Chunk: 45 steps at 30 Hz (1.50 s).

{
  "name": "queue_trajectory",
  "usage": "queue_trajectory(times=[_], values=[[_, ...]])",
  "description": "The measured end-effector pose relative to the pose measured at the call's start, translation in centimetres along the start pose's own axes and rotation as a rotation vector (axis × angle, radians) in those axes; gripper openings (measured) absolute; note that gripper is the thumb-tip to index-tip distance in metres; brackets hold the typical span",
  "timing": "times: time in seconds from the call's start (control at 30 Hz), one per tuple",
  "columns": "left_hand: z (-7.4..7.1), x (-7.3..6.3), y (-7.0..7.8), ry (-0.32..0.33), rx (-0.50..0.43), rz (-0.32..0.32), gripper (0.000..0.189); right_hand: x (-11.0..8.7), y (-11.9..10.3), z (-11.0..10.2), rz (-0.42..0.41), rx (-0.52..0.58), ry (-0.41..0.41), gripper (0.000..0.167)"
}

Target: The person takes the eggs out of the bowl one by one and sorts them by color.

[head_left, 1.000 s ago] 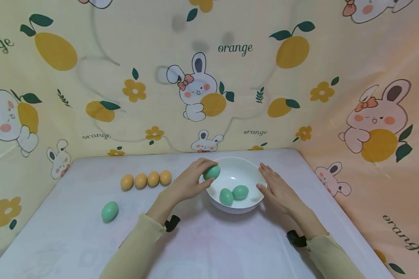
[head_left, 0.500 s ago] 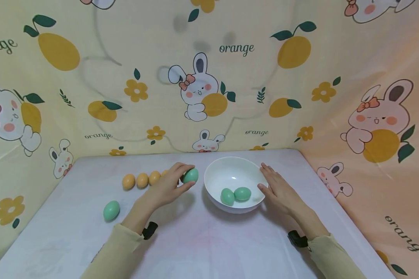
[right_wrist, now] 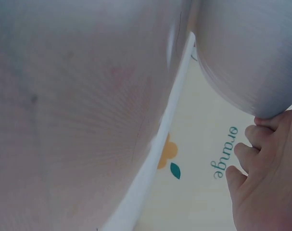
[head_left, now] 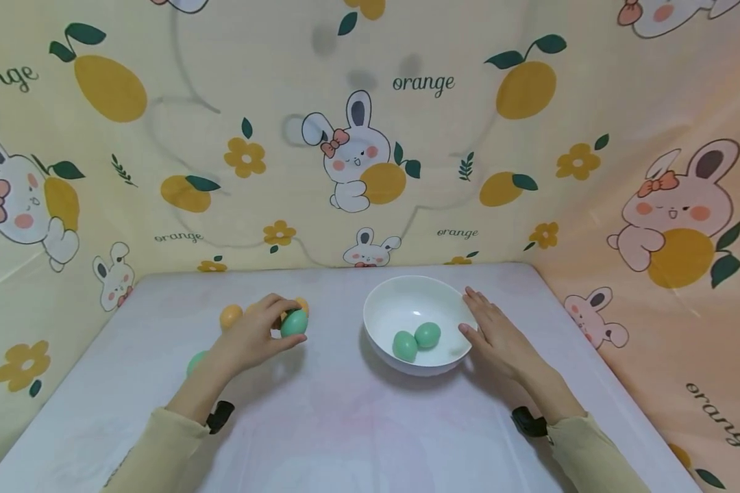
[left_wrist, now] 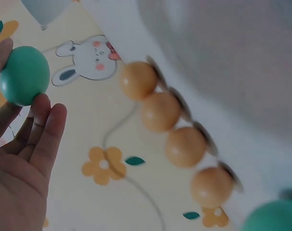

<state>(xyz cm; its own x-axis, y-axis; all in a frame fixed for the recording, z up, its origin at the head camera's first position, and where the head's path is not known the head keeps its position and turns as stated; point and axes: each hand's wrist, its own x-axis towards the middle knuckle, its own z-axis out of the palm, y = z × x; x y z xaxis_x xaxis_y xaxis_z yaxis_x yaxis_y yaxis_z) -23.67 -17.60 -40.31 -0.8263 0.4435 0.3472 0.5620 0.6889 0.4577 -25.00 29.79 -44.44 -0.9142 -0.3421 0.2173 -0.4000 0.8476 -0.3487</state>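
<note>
A green egg [head_left: 294, 324] is pinched between the thumb and fingers of my left hand [head_left: 253, 335], raised above the table. The left wrist view shows the same green egg [left_wrist: 24, 76] at the fingertips. Behind that hand lies a row of orange-yellow eggs [left_wrist: 160, 111], partly hidden in the head view. My right hand [head_left: 502, 339], fingers extended, touches the right side of a white bowl [head_left: 416, 370]. Two green eggs [head_left: 405, 346] lie inside the bowl, side by side. The right wrist view has the bowl's outer wall [right_wrist: 251, 53] against the fingertips.
One more green egg [head_left: 196, 362] lies on the table at the left, mostly covered by the left forearm. A white cloth [head_left: 345, 424] covers the table. Patterned fabric [head_left: 432, 150] with rabbits and oranges rises behind and at both sides.
My left hand has moved left, from the bowl's left rim to near the orange-yellow eggs, carrying the green egg. The right hand has stayed at the bowl. The two eggs inside have shifted slightly.
</note>
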Motion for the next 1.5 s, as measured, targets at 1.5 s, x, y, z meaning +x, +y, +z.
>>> queue_trajectory(times=[1.5], values=[[-1.6, -6.4, -8.1, -0.088, 0.312, -0.160, 0.049, -0.1, 0.0, -0.1, 0.030, 0.009, -0.018, 0.075]])
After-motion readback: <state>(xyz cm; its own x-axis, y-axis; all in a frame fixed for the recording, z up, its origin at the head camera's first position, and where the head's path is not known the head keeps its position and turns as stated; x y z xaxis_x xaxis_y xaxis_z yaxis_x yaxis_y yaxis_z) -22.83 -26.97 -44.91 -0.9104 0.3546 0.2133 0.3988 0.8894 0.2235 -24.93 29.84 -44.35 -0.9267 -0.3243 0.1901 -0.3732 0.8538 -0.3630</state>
